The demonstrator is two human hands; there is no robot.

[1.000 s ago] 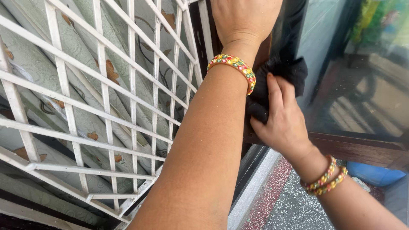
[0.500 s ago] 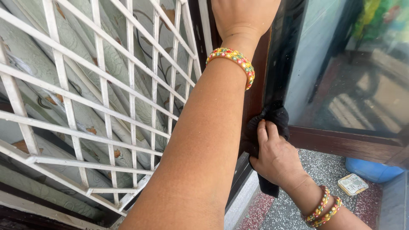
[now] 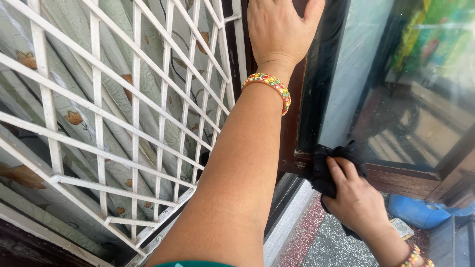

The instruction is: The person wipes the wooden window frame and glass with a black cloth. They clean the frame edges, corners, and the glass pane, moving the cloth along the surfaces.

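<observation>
Since a second ago the right hand [image 3: 357, 200], clenched on the black cloth [image 3: 324, 168], has slid down to the brown window frame's [image 3: 396, 179] bottom corner; the left hand [image 3: 282, 29] stays flat, fingers spread, on the upright. White grille [image 3: 133, 123] and patterned curtain [image 3: 74, 118] lie left, speckled floor [image 3: 341, 242] below.

bright even daylight, soft shadows, hazy reflections on the window glass [image 3: 396, 99], slight blur at edges.

Left hand [image 3: 282, 29] fingertips beyond top edge
</observation>
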